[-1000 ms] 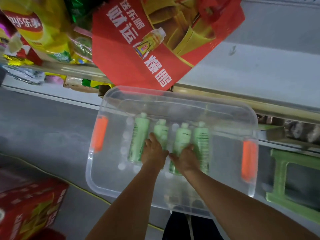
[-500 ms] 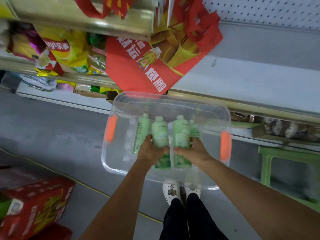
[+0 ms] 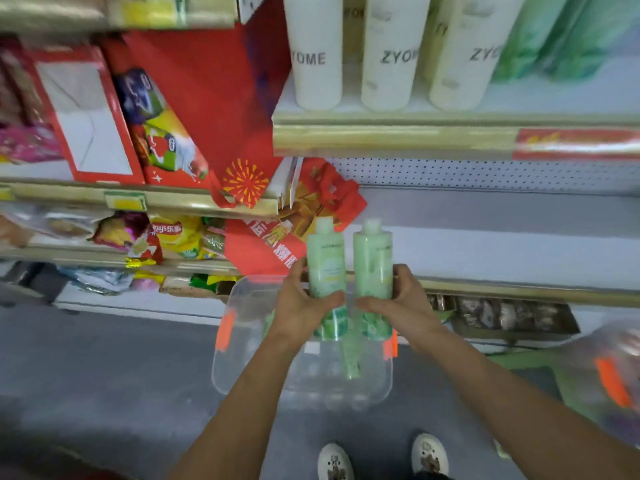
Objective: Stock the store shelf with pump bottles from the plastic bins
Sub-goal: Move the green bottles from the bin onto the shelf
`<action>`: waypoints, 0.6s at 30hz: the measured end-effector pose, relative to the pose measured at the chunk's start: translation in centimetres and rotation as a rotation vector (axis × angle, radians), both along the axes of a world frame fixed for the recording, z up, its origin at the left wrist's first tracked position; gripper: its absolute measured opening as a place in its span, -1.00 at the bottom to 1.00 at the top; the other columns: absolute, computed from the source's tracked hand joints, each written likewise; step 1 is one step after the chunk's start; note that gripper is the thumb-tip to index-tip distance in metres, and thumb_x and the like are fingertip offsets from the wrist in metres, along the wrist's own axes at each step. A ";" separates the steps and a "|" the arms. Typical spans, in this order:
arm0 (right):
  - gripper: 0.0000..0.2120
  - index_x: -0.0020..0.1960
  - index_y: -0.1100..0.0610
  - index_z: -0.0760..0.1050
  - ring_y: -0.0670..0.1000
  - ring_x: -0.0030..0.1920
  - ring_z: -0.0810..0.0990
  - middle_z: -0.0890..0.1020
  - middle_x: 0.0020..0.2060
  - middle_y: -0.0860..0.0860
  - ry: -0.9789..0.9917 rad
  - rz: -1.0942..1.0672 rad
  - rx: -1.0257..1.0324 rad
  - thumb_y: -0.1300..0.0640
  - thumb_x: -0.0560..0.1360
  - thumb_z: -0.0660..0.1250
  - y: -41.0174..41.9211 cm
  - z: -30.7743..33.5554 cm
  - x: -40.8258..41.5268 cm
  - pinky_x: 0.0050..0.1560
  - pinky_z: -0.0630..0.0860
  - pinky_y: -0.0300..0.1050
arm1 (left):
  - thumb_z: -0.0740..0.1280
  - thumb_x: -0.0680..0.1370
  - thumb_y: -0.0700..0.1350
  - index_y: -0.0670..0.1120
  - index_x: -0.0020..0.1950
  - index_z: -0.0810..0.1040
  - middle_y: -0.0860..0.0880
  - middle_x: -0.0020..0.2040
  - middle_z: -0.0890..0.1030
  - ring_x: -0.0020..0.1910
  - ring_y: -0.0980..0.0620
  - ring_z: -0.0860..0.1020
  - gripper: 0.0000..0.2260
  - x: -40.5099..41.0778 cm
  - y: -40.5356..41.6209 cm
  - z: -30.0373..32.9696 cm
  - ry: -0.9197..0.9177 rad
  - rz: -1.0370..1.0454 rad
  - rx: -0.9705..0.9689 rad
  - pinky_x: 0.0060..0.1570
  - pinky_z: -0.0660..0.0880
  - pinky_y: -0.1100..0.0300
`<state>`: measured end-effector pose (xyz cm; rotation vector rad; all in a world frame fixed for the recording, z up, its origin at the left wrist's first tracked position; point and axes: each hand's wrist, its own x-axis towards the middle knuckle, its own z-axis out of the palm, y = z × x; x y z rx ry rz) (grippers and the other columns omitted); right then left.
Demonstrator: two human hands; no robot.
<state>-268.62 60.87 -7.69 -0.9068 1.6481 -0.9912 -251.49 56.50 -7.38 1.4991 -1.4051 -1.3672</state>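
1. Head view, hands: left hand (image 3: 300, 308) clamped round one green bottle (image 3: 327, 271); right hand (image 3: 403, 299) clamped round a second green bottle (image 3: 373, 271). Both upright, side by side, raised before the grey shelf (image 3: 502, 251).
2. Head view, below: clear plastic bin (image 3: 242, 341) with orange handles on the floor; another green bottle lying (image 3: 350, 358) inside.
3. Head view, upper shelf: white ZYOME bottles (image 3: 317, 57), standing.
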 end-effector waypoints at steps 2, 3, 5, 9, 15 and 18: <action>-0.39 0.13 0.11 0.37 -0.09 -0.11 0.65 0.62 -0.04 0.02 0.026 -0.030 -0.074 0.22 0.21 0.63 0.1 2.6 -1.4 -0.26 0.56 -0.27 | 0.57 0.32 -0.29 0.00 0.35 0.42 0.02 0.05 0.63 -0.06 0.08 0.65 -0.34 -1.4 0.2 2.3 0.041 -0.033 -0.061 -0.22 0.60 0.29; -0.38 0.15 0.11 0.37 -0.11 -0.09 0.65 0.62 -0.03 0.01 0.034 -0.040 -0.112 0.23 0.22 0.63 0.1 3.8 -2.3 -0.25 0.56 -0.28 | 0.57 0.32 -0.30 0.00 0.37 0.41 0.03 0.06 0.64 -0.06 0.11 0.66 -0.31 -2.2 0.2 3.3 0.060 -0.048 -0.084 -0.22 0.61 0.26; -0.38 0.18 0.08 0.37 -0.16 -0.07 0.62 0.61 -0.01 -0.05 0.081 -0.048 -0.178 0.22 0.24 0.61 0.4 6.3 -4.1 -0.21 0.55 -0.31 | 0.58 0.31 -0.32 0.00 0.39 0.39 0.05 0.09 0.63 -0.06 0.18 0.65 -0.28 -3.9 0.2 5.5 0.073 -0.082 -0.136 -0.22 0.60 0.27; -0.43 0.17 0.06 0.44 -0.16 -0.04 0.61 0.62 -0.05 -0.11 0.169 -0.070 -0.284 0.19 0.25 0.61 0.9 10.4 -8.7 -0.09 0.56 -0.22 | 0.58 0.31 -0.31 0.00 0.41 0.38 0.04 0.13 0.63 0.00 0.17 0.64 -0.27 -8.0 0.2 9.5 0.092 -0.142 -0.251 -0.20 0.58 0.32; -0.41 0.13 0.02 0.44 -0.10 -0.03 0.61 0.63 -0.05 -0.09 0.262 -0.111 -0.423 0.13 0.20 0.63 1.0 15.8 -16.9 -0.03 0.58 -0.11 | 0.56 0.33 -0.32 -0.02 0.40 0.37 0.06 0.08 0.63 -0.06 0.30 0.62 -0.29 -15.6 0.2 14.1 0.158 -0.168 -0.335 -0.21 0.55 0.39; -0.44 0.11 0.03 0.44 -0.09 -0.03 0.63 0.64 -0.05 -0.07 0.264 -0.152 -0.494 0.16 0.21 0.63 0.8 18.2 -20.9 -0.05 0.58 -0.14 | 0.56 0.34 -0.29 -0.01 0.38 0.37 0.11 0.04 0.62 -0.08 0.32 0.61 -0.32 -19.4 0.1 16.1 0.180 -0.178 -0.376 -0.22 0.55 0.39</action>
